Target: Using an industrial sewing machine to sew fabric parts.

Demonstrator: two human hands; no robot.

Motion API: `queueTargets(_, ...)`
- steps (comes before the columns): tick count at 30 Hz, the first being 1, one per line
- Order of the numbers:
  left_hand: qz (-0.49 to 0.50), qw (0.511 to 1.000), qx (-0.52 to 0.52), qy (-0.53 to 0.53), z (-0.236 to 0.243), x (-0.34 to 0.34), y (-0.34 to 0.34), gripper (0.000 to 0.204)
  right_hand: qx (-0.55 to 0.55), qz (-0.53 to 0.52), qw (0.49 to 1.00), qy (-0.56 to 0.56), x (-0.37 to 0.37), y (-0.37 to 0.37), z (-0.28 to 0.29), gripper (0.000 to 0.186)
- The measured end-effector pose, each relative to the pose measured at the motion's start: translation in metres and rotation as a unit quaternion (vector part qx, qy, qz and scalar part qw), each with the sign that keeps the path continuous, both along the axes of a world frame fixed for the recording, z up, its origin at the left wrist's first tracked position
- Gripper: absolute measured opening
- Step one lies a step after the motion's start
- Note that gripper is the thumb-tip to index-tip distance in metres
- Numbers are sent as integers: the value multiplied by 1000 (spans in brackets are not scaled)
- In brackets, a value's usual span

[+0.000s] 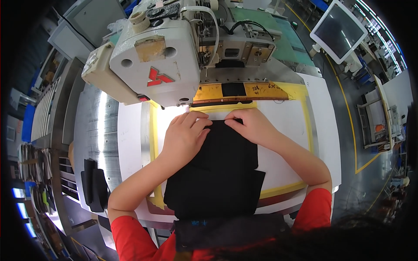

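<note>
A black fabric piece [213, 174] lies spread on the white work surface, its near end reaching the table's front edge. At its far edge, the thumb and fingers of my left hand [185, 132] close on the left corner. Opposite, my right hand [252, 125] pinches the right corner between thumb and forefinger. A short stretch of the cloth's far edge shows between both hands. Just beyond them lies a yellow-orange template bar [261, 91] with a black patch, under the white sewing machine head [152, 61].
Yellow tape [309, 113] borders the white surface [283, 161]. Folded black cloth pieces [94, 185] lie on the metal table [93, 130] at the left. A screen [339, 31] stands at the far right. Shelves and bundles line the left side.
</note>
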State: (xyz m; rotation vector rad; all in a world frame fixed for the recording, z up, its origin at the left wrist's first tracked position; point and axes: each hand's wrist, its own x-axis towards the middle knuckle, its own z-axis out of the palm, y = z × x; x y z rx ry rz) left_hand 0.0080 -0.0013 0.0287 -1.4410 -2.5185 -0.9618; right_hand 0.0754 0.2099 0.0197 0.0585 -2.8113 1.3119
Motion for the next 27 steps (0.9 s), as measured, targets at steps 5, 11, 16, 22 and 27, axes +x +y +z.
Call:
queueTargets(5,-9,996,-56,71,-14,-9,0,19,75,-45,996,27,-33,9,-11,21)
queueTargets(11,36,982,-119,139,-28,-12,-2,32,147,-98,981,74,-45,3,-21,23)
queueTargets(16,32,980,-151,121,-27,-10,-3,47,136,-122,979,93,-46,2,-21,21)
queueTargets(22,37,979,-161,120,-30,-10,-3,53,137,-125,977,107,-45,-1,-25,23)
queueTargets(27,32,977,-151,146,-31,-12,-2,56,182,-118,968,124,-42,-2,-26,19)
